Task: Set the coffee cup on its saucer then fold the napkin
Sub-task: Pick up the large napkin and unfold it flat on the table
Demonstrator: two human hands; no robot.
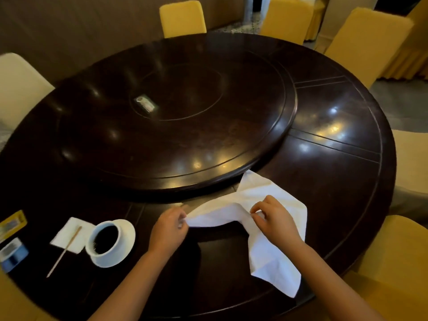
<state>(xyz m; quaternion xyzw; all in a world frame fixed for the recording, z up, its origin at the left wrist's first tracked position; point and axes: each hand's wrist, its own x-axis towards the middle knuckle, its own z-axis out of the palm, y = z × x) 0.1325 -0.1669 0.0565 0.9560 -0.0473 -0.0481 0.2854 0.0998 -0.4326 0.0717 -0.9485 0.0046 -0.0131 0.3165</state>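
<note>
step: napkin fold is starting (cup [104,237] sitting on saucer [126,245] already) | left hand [168,230] is pinching napkin [261,230] corner | right hand [275,218] is pinching mid-edge, stretching cloth taut above table [335,181] for squaring

From where I watch, this looks like a restaurant or banquet room. I see a large round dark wooden table [324,158] with a raised turntable [176,126] in its middle, the kind used for shared dishes. Chairs in yellow fabric covers [183,18] ring the far and right sides, with a pale-covered one [20,89] at the left. A draped yellow cloth [414,54] hangs at far right.
</note>
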